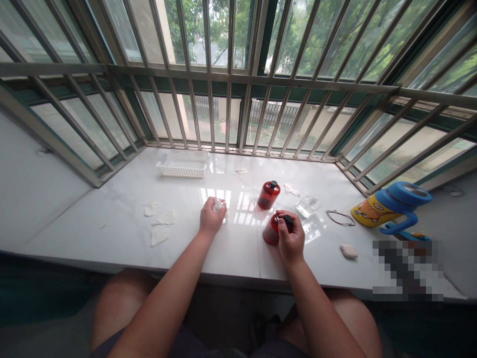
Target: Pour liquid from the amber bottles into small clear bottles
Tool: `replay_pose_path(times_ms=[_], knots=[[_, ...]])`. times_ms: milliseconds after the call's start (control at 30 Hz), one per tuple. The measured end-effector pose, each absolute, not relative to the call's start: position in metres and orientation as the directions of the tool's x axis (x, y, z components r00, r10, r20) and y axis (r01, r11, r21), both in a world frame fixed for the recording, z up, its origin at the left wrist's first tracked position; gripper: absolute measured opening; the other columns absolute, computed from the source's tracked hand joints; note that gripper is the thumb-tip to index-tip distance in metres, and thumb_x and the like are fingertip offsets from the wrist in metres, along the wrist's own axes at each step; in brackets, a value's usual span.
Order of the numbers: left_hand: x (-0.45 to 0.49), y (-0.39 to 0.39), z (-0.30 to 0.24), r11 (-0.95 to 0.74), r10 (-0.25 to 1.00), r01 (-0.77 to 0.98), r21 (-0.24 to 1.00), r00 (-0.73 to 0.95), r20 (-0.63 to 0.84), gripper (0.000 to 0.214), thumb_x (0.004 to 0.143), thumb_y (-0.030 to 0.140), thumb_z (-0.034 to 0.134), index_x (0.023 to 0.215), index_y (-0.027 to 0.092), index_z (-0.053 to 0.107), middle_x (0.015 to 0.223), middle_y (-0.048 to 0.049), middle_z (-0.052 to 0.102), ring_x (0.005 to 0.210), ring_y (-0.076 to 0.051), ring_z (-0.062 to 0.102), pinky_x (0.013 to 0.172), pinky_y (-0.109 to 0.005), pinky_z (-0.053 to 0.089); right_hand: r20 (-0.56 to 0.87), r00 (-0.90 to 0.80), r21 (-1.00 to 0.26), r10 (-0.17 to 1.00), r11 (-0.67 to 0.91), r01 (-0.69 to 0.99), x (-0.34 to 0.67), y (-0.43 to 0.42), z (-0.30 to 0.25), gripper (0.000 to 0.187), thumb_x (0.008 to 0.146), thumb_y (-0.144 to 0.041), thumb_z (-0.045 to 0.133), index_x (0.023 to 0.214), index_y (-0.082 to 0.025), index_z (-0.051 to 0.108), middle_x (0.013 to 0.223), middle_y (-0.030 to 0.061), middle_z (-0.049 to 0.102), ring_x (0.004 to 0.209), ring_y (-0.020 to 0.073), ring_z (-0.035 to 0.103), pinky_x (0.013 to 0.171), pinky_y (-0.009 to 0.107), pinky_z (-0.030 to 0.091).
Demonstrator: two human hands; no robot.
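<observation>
My left hand (211, 217) is closed round a small clear bottle (219, 205) standing on the white marble sill (112, 199). My right hand (291, 238) grips the black cap of a red-brown bottle (270, 233) that leans on the sill in front of me. A second red-brown bottle (268, 194) with a black cap stands upright just behind it, between my two hands.
A white slotted basket (182, 165) sits at the back left. Crumpled white wipes (159, 226) lie to the left. A clear plastic bag (307, 205), a thin loop (340, 218), a pale pad (349, 251) and a blue-lidded yellow cup (391, 205) lie to the right. Window bars (238, 79) close off the back.
</observation>
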State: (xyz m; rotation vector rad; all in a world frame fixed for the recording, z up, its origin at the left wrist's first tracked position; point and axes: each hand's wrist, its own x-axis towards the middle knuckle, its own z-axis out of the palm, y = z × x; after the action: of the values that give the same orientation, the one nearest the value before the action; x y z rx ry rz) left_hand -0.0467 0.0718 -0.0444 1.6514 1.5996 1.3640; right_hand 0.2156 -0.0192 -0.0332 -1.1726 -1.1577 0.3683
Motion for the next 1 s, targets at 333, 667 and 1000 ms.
replay_pose_path(times_ms=[333,667,1000], knots=[[-0.0468,0.0718,-0.0451,-0.221,0.927,0.468,0.855,-0.172,0.334,0.014,0.09,0.04,0.068,0.096,0.028,0.068,0.099,0.0001,0.08,0.081,-0.02,0.072,0.079,-0.031,0.055,0.522,0.432,-0.851,0.735,0.422,0.311,0.2152,-0.0185,-0.0361,0.022,0.098,-0.045,0.068,0.106,-0.025,0.071,0.115,0.0083,0.075,0.112,0.0299,0.07,0.101,0.049,0.052],[-0.0466,0.0717,-0.0447,-0.23,0.925,0.459,0.858,-0.171,0.339,0.014,0.09,0.04,0.069,0.096,0.027,0.068,0.101,-0.0001,0.081,0.082,-0.02,0.072,0.08,-0.031,0.055,0.526,0.421,-0.848,0.739,0.422,0.319,0.2157,-0.0192,-0.035,0.022,0.099,-0.044,0.067,0.108,-0.024,0.071,0.115,0.0085,0.074,0.112,0.0295,0.07,0.099,0.048,0.053],[-0.0464,0.0712,-0.0437,-0.23,0.927,0.451,0.862,-0.168,0.335,0.014,0.09,0.04,0.069,0.096,0.027,0.067,0.1,-0.0002,0.08,0.08,-0.019,0.071,0.078,-0.031,0.055,0.518,0.428,-0.853,0.741,0.415,0.315,0.2154,-0.0187,-0.035,0.023,0.099,-0.046,0.068,0.107,-0.025,0.071,0.115,0.0081,0.075,0.112,0.0296,0.069,0.1,0.048,0.053]])
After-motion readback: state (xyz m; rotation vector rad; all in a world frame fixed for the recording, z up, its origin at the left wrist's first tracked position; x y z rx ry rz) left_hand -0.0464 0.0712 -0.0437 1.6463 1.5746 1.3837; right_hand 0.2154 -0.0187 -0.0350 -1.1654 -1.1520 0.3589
